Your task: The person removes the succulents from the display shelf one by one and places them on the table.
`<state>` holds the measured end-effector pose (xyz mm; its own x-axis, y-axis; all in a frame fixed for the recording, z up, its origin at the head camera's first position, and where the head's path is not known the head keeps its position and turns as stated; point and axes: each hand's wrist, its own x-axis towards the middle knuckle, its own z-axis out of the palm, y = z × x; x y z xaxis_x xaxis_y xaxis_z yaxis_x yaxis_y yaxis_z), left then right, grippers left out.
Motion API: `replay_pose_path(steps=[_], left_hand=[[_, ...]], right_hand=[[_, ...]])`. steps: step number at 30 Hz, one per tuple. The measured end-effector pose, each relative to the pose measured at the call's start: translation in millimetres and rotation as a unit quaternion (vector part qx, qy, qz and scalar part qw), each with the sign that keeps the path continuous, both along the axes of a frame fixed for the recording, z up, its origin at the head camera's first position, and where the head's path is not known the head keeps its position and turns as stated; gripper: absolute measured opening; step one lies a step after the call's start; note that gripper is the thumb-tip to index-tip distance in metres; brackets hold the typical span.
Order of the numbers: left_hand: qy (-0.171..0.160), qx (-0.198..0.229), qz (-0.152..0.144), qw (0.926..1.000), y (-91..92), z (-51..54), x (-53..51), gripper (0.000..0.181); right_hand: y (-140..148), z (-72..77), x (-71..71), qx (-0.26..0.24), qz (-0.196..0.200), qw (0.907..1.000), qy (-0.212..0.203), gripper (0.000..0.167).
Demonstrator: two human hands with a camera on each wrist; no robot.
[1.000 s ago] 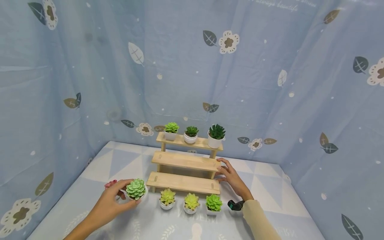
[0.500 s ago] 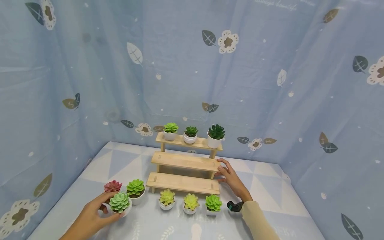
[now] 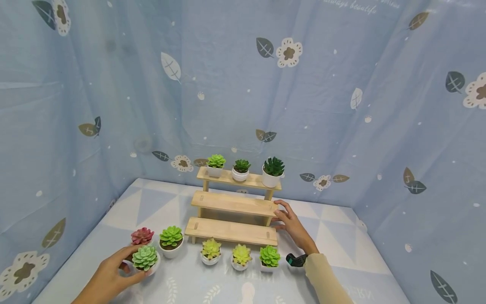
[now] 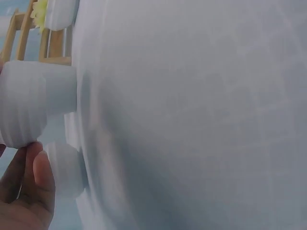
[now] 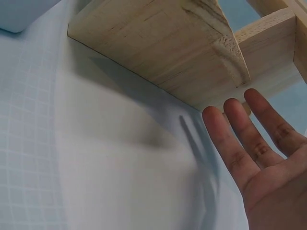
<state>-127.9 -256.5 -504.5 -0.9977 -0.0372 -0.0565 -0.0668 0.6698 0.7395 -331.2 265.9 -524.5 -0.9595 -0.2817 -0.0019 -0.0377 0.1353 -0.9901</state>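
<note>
My left hand [image 3: 108, 272] holds a pale green potted succulent [image 3: 145, 258] by its white pot, thumb on the near side. In the left wrist view the fingers [image 4: 44, 170] pinch a ribbed white pot [image 4: 24, 103]. Just behind it in the head view is a red succulent [image 3: 142, 236], partly hidden; a bright green one [image 3: 171, 236] stands to its right. My right hand [image 3: 294, 230] is at the right end of a three-tier wooden stand [image 3: 231, 230]. Its fingers look nearly straight in the right wrist view, close to the wood [image 5: 158, 43]; contact is unclear.
Three potted succulents [image 3: 241, 256] stand in a row before the stand. On its top tier are three more [image 3: 240, 166]. A black wristband [image 3: 295, 260] is on the right wrist. Blue patterned cloth [image 3: 243, 84] hangs behind and at both sides.
My left hand has moved left and slightly toward me with the pale green succulent, away from the bright green one, which now shows fully. The right hand has stayed at the stand.
</note>
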Motion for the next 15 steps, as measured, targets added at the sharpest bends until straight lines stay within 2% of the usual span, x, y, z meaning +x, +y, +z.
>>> replay_pose_path(steps=[10,15], left_hand=[[-0.015,-0.019,0.017,0.9996,-4.4,-6.1,-3.1,0.090],[-0.022,-0.012,0.021,0.9995,-3.0,-8.9,-3.6,0.092]], right_hand=[[-0.5,-2.7,-1.7,0.004,-0.005,1.0000,0.000,0.056],[0.1,-4.7,-3.3,0.007,-0.003,1.0000,0.001,0.062]])
